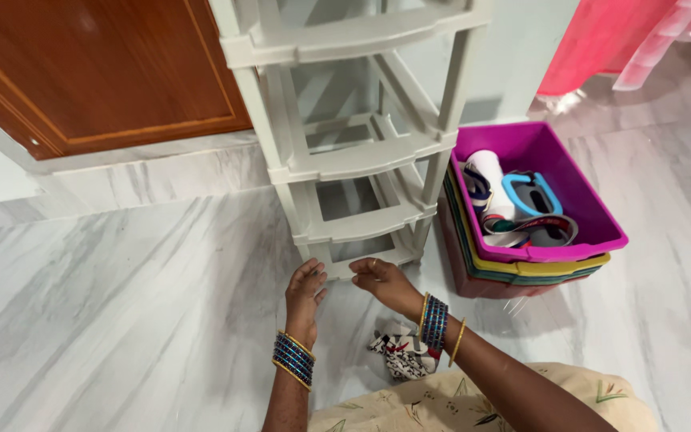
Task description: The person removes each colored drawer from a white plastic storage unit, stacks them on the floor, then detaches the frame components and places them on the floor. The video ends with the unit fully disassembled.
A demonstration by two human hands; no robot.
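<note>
Standing upright on grey-veined marble floor [121, 304], the empty drawer frame [353, 144] is being touched low by open left hand [304, 294] and right hand [381, 280].

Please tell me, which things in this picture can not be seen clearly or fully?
- Drawer frame, head view: its top is cut off by the upper edge.
- Lower bins: the magenta bin nested on top hides their insides.
- Patterned cloth: partly covered by the right hand's wrist.
- Left hand and right hand: whether the fingertips touch the frame's bottom rail cannot be told.
</note>
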